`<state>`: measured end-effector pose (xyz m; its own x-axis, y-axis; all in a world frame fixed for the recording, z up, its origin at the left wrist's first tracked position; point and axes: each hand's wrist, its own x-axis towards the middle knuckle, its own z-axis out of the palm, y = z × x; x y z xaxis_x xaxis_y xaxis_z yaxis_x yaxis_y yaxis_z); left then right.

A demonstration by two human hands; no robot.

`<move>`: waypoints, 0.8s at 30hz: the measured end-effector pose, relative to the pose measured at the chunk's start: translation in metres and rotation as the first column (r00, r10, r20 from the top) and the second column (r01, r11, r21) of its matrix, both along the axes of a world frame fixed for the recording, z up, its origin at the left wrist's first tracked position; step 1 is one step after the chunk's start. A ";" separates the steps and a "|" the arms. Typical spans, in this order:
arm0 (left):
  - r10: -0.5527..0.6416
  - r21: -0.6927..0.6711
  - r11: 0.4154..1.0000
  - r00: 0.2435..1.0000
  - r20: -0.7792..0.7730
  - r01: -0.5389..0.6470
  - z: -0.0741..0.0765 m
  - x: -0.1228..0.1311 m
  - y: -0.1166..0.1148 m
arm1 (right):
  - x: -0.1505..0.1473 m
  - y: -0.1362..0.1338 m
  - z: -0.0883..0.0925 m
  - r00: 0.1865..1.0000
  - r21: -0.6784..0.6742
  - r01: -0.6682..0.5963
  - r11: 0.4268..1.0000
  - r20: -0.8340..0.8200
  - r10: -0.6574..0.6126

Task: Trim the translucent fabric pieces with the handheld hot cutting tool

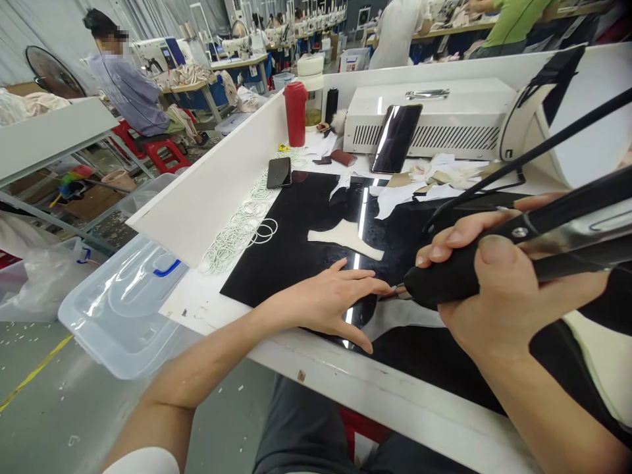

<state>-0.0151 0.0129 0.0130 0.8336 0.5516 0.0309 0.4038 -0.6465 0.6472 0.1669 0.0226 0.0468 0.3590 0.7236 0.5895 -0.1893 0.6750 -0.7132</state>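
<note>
My left hand lies with fingers spread on a glossy black sheet on the table. Its index fingertip meets a thin pointed end under the tool's front, beside a pale fabric piece. Wrapped round a long black-handled tool with a silver metal part is my right hand; its exact kind I cannot make out. A black cord runs up to the right behind that hand. Just beyond my left hand rests a cream cut fabric piece.
Pale elastic rings heap along the left wall near a small black device. Behind stand a red tumbler, a phone, a white vented box and scraps. A clear lidded bin is left; people sit beyond.
</note>
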 end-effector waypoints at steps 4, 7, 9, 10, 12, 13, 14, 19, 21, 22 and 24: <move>0.000 0.006 1.000 1.000 -0.005 0.000 0.001 0.000 -0.001 | -0.001 -0.003 0.003 1.000 -0.021 0.005 1.000 -0.019 -0.006; -0.002 -0.008 1.000 1.000 -0.003 0.002 0.001 0.001 -0.001 | 0.000 -0.008 0.006 0.999 -0.057 -0.024 0.998 -0.044 0.022; -0.006 -0.004 1.000 1.000 0.001 0.006 0.002 0.001 -0.001 | 0.001 -0.012 0.008 0.998 -0.063 -0.048 0.997 -0.046 0.045; -0.007 0.002 1.000 1.000 0.004 0.007 0.002 0.001 -0.001 | 0.001 -0.013 0.008 0.998 -0.065 -0.060 0.996 -0.041 0.057; -0.009 0.016 1.000 1.000 0.007 0.008 0.001 0.001 0.000 | 0.000 -0.014 0.008 0.997 -0.074 -0.076 0.994 -0.033 0.074; -0.007 0.020 1.000 1.000 0.008 0.007 0.001 0.001 0.000 | -0.001 -0.015 0.008 0.997 -0.079 -0.076 0.994 -0.030 0.074; -0.007 0.022 1.000 1.000 0.007 0.007 0.001 0.001 0.000 | -0.002 -0.014 0.008 0.997 -0.080 -0.071 0.994 -0.029 0.068; -0.016 0.022 1.000 1.000 0.016 0.016 0.000 0.001 0.000 | -0.004 -0.018 0.009 0.998 -0.080 -0.057 0.995 -0.037 0.054; -0.010 0.020 1.000 1.000 0.013 0.010 -0.001 0.002 0.000 | -0.003 -0.022 0.009 0.994 -0.105 -0.088 0.991 -0.066 0.082; -0.008 0.021 1.000 1.000 0.013 0.008 -0.001 0.002 0.000 | -0.003 -0.025 0.009 0.992 -0.117 -0.104 0.988 -0.080 0.095; -0.008 0.027 1.000 1.000 0.024 0.007 -0.001 0.002 0.000 | -0.003 -0.030 0.008 0.988 -0.133 -0.129 0.983 -0.097 0.117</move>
